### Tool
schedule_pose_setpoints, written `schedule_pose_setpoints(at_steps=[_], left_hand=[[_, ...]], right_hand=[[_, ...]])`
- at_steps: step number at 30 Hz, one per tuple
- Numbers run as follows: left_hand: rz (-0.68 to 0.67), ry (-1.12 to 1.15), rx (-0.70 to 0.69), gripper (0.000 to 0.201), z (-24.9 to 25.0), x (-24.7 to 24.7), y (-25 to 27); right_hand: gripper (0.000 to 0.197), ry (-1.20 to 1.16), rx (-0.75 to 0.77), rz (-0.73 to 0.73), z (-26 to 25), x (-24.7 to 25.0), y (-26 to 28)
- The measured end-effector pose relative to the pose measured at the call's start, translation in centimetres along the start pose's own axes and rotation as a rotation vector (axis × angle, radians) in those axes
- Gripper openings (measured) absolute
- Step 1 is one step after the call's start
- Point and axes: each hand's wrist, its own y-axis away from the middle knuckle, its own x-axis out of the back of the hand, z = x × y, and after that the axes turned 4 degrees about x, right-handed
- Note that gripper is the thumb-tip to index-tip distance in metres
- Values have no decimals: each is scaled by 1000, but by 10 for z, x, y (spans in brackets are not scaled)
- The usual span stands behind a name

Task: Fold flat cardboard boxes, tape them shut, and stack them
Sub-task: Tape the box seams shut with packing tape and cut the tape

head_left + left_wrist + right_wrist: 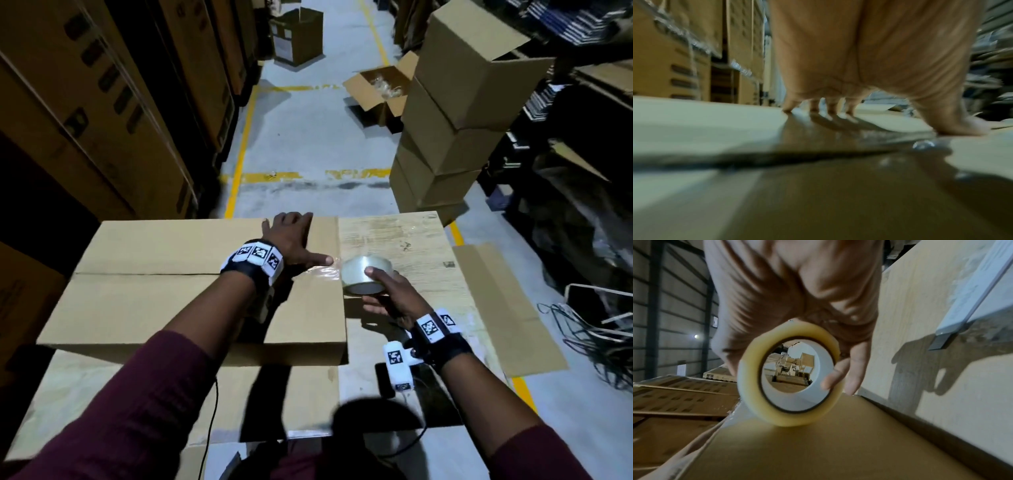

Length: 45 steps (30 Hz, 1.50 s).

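Observation:
A folded brown cardboard box (154,301) lies on the table, its two top flaps meeting in a seam. My left hand (291,236) lies flat on the box top near its right end, fingers spread, thumb pressing a short strip of clear tape (322,272) over the seam. In the left wrist view the fingertips (830,112) touch the cardboard. My right hand (387,291) grips a roll of clear tape (366,275) at the box's right edge, thumb on top. The right wrist view shows the tape roll (789,374) standing against the box side, fingers around its rim.
The box sits on a light wooden table (404,240) with flat cardboard under it. A stack of closed boxes (445,130) rises at the right. An open box (380,89) lies on the floor beyond. Tall stacked cartons (102,102) line the left. Cables (589,325) lie right.

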Motion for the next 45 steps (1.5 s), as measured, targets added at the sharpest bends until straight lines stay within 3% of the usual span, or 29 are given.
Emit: schedule_pose_setpoints(at_steps=[4,10,14,16,18,21,25,28,32,36,40,45], left_hand=[[5,25,25,119,-4,-6,11],[-29,46,59,121,-6,-6,17],[-41,58,68,119,-1,-4,20],[-21,96,15,109,1,-6,22],[20,151,-78,95,4,-9,23],[32,187,-163,79,9,-16,23],[19,183,-171,74,11,-17,24],[13,186,-183,70,14,-15,26],[-12,166,-259,59,21,-8,27],[-146,65,-374,49,37,11,16],[-204,-29,-441,42,54,29,-4],[-234,-142,-504,43,56,15,-24]], right_hand=[[54,226,19,79,19,-15,-1],[92,244,-98,20,31,-4,-9],[76,293,-103,-27,35,29,-8],[68,555,-29,157,47,65,-11],[36,1011,-36,343,65,104,-10],[35,1537,-172,257,93,135,4],[38,1727,-130,179,118,135,10],[23,1430,-180,266,114,122,15],[19,697,-148,414,93,96,22],[38,-99,-122,275,64,59,26],[61,-236,-12,296,42,22,26],[58,-350,-105,353,28,1,16]])
